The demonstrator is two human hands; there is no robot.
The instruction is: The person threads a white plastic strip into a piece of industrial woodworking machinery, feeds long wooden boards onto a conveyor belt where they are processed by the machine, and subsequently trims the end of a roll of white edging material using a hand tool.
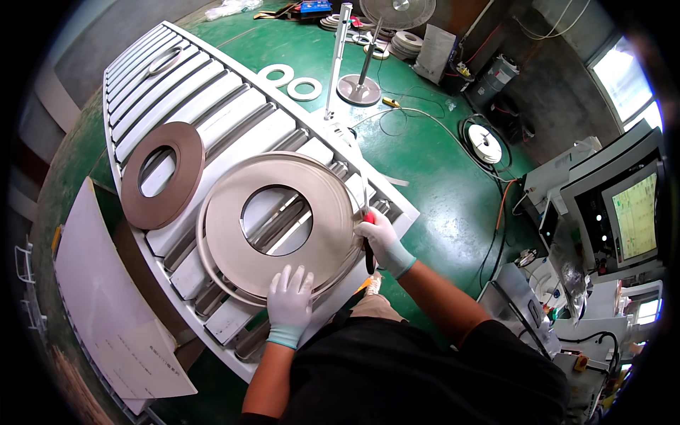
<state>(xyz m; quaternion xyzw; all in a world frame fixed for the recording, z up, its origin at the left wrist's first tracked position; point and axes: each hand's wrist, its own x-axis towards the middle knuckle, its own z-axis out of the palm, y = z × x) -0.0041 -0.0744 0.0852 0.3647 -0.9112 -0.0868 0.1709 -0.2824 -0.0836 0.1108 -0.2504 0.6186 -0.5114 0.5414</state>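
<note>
A large flat coil of grey metal strip (234, 227) lies on a slatted white rack (212, 92). My left hand (289, 301), in a pale glove, rests flat on the coil's near edge. My right hand (382, 241), also gloved, grips a tool with a red and black handle (369, 256) at the coil's right edge, where a loose outer wrap of strip curves away from the roll. A smaller brown ring-shaped coil (134, 202) lies on the rack to the left.
A white board (106, 312) leans at the lower left. White rings (304, 88), a fan on a round base (359, 90), cables and a round spool (485, 143) sit on the green floor. A machine with a lit screen (634, 216) stands at the right.
</note>
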